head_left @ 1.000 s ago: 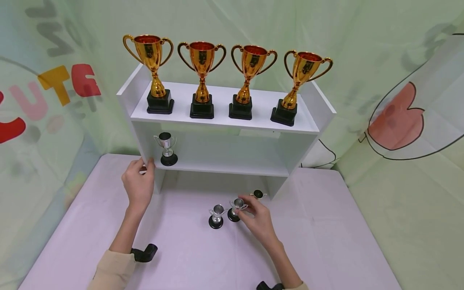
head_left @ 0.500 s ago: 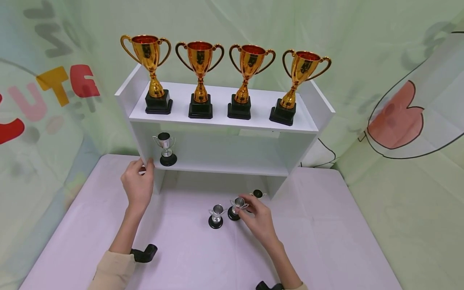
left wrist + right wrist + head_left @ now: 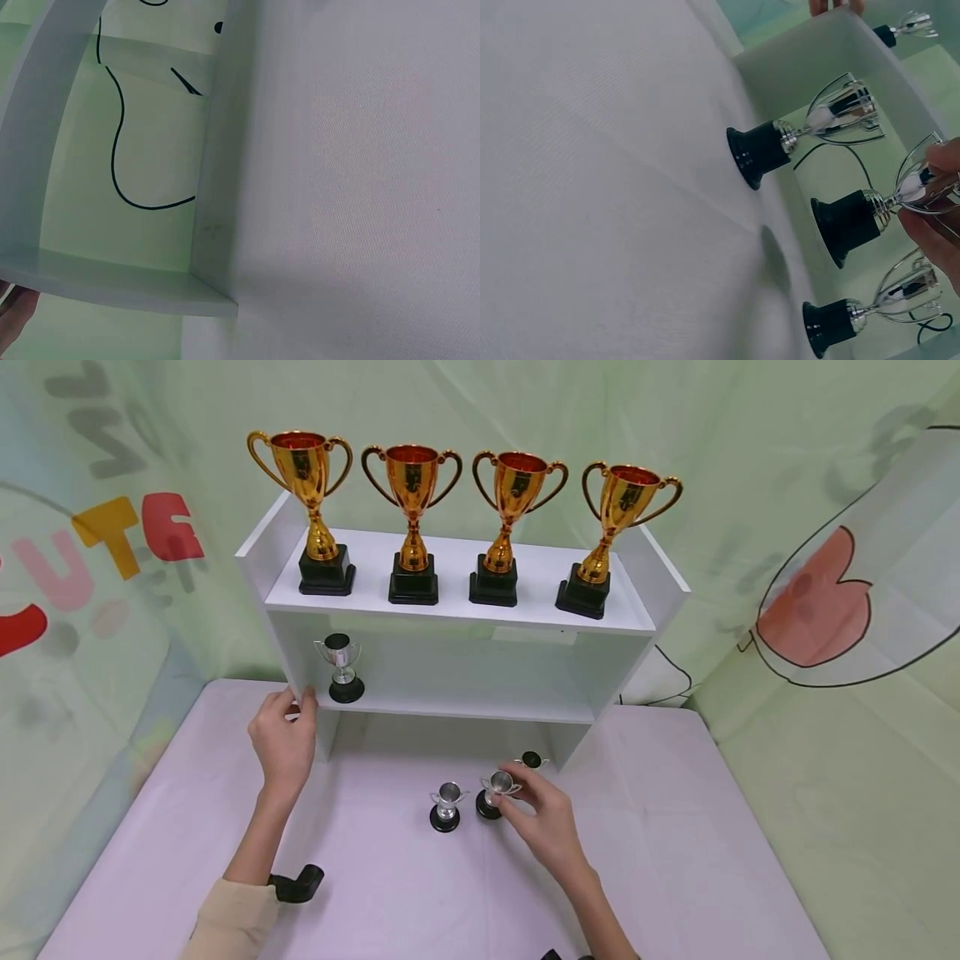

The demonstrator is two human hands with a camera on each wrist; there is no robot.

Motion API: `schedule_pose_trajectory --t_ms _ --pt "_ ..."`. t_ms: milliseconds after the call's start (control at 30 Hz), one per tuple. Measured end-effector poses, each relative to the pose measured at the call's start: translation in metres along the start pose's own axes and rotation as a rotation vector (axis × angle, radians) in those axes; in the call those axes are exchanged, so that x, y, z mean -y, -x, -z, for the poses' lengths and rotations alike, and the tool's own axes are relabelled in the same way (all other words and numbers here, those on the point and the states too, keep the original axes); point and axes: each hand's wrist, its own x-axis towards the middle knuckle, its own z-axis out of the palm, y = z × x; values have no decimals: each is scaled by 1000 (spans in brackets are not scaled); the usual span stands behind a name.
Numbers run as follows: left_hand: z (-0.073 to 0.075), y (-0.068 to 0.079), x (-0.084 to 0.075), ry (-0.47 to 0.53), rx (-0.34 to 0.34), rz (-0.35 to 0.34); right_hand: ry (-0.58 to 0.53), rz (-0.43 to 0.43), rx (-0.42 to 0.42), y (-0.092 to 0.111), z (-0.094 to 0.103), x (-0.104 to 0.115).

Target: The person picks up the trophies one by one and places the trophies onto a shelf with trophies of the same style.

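Observation:
My right hand pinches a small silver trophy with a round black base between thumb and fingers at the cup. In the right wrist view, that trophy is lifted, its shadow falling on the cloth below. To its left on the table stands another silver trophy. A third small trophy is behind my right hand, partly hidden by it. My left hand grips the left side panel of the white shelf near the middle board, where one more silver trophy stands at the left end.
Several large gold trophies with black square bases line the top board. A table with a pale cloth bears the shelf. Printed green curtains hang behind and beside it, and a dark cable lies behind the shelf's right side.
My right hand has shifted a little to the right with the silver trophy, widening the gap to the trophy on its left. My left hand has stayed on the shelf panel.

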Motion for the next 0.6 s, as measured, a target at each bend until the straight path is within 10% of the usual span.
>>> schedule_pose_trajectory --t_ms 600 --pt "-1 -1 2 5 -12 -9 -48 107 -28 -6 20 49"
